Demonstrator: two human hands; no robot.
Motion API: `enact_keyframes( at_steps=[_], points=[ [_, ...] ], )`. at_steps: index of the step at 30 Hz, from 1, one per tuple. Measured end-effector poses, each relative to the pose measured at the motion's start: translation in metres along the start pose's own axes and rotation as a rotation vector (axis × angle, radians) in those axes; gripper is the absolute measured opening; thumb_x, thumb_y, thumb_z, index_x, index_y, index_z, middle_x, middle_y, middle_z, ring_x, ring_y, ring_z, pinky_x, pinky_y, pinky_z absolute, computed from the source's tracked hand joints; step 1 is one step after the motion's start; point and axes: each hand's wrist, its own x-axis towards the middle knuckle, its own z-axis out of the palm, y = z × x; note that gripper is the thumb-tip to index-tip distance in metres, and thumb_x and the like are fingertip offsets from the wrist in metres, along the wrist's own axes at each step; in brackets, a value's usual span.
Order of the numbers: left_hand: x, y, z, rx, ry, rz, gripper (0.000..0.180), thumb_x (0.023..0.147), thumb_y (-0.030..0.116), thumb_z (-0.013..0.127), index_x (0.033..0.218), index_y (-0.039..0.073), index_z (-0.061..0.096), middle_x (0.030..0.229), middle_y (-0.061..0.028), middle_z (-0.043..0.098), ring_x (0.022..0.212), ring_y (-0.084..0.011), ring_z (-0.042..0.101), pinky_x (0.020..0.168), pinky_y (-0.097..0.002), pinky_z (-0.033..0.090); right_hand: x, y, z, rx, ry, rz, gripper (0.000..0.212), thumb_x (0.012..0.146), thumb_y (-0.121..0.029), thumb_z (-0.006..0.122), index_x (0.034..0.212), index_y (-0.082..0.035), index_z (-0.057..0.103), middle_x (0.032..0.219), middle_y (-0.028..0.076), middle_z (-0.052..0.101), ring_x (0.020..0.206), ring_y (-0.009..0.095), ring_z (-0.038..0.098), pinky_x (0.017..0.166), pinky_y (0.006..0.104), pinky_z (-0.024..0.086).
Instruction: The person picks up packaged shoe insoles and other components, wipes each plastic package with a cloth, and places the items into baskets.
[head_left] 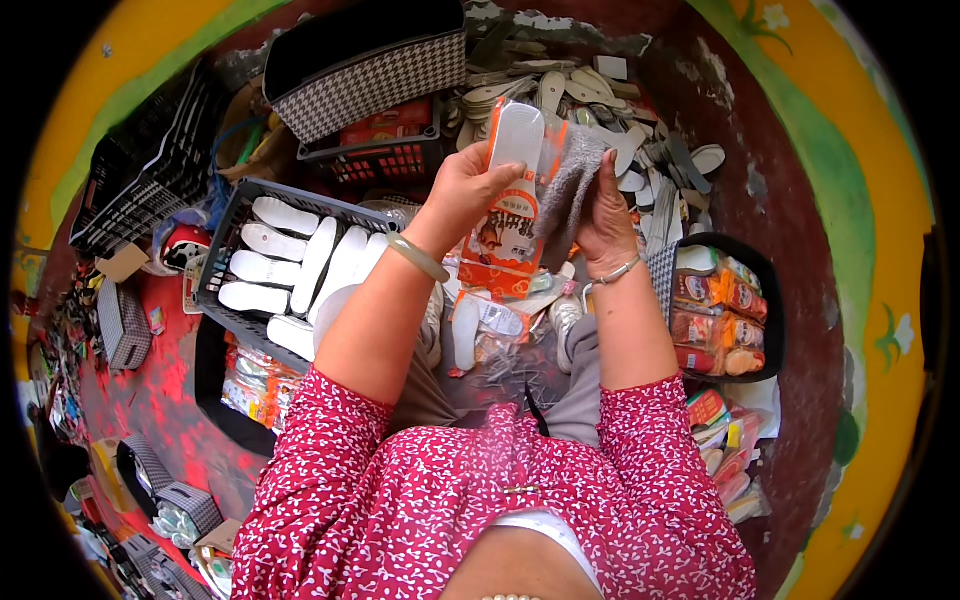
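My left hand (462,198) is closed on the edge of an orange and clear plastic package (503,262), its thumb pressed on the front. Through the film at the package's upper end shows a white insole (519,135). On the right of the package my right hand (606,222) grips a grey, fuzzy piece of fabric (574,170), perhaps a plush insole, with the thumb pointing up. The fabric lies against the package; I cannot tell whether part of it is inside. Below the hands, a white insole (465,330) and loose packages lie between my shoes.
At left stands a dark plastic crate (222,262) of white insoles. A houndstooth box (375,85) rests on another crate behind it. Many insoles (590,88) are heaped by the far wall. At right, a black-rimmed basket (772,300) holds packaged insoles; more packages (735,440) lie nearer.
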Motion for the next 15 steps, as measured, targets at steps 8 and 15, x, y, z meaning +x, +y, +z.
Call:
enact_keyframes(
  at_steps=[8, 15],
  points=[
    [0.0, 0.001, -0.006, 0.033, 0.131, 0.116, 0.022, 0.087, 0.009, 0.059, 0.105, -0.004, 0.058, 0.091, -0.0052, 0.066, 0.079, -0.0097, 0.061, 0.069, -0.0236, 0.051, -0.009, -0.001, -0.002, 0.027, -0.121, 0.011, 0.04, 0.09, -0.01, 0.051, 0.129, -0.004, 0.044, 0.124, 0.01, 0.053, 0.11, 0.023, 0.053, 0.096, 0.0364, 0.043],
    [-0.008, -0.014, 0.011, 0.603, 0.129, 0.199, 0.019, 0.087, 0.005, 0.058, 0.105, -0.002, 0.059, 0.084, -0.002, 0.064, 0.076, -0.0049, 0.054, 0.068, -0.0224, 0.047, -0.007, 0.013, 0.007, -0.228, 0.051, -0.103, 0.057, 0.081, 0.005, 0.06, 0.132, -0.013, 0.041, 0.115, 0.003, 0.055, 0.103, 0.016, 0.054, 0.09, 0.0299, 0.046]
  ],
)
